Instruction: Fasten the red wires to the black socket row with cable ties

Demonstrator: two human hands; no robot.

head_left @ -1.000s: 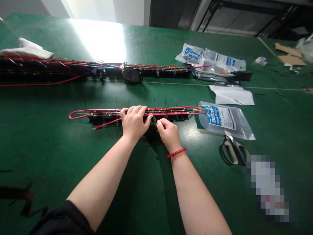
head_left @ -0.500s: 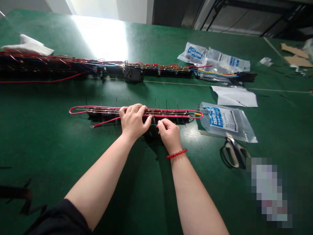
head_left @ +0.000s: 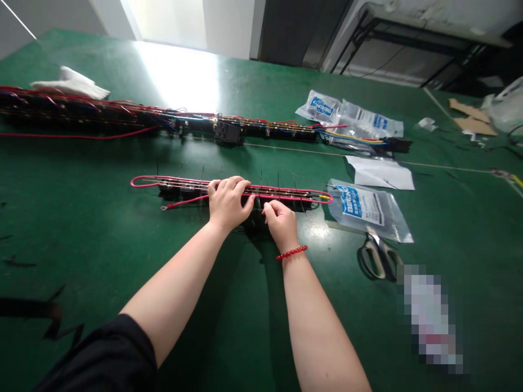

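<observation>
A long black strip (head_left: 183,193) with rows of brass-coloured contacts lies across the table in front of me. A red cable (head_left: 144,177) loops along its length and past both ends, with a ring terminal (head_left: 164,207) on its loose end. Thin black cable ties (head_left: 278,178) stick up along the far side. My left hand (head_left: 229,198) grips the middle of the strip from above, fingers over it and thumb on the near side. Just right of that thumb, my right hand (head_left: 281,222) is closed in a pinch at the near edge; its fingertips hide whatever they hold.
A longer wired strip (head_left: 134,117) runs behind. To the right lie a labelled plastic bag (head_left: 370,212), scissors (head_left: 378,258), white paper (head_left: 382,173), more plastic bags (head_left: 324,106) and cardboard scraps (head_left: 469,117). White cloth (head_left: 75,84) rests at the back left.
The camera view has shifted, so more of the far background shows. Both hands keep nearly the same places on and beside the strip.
</observation>
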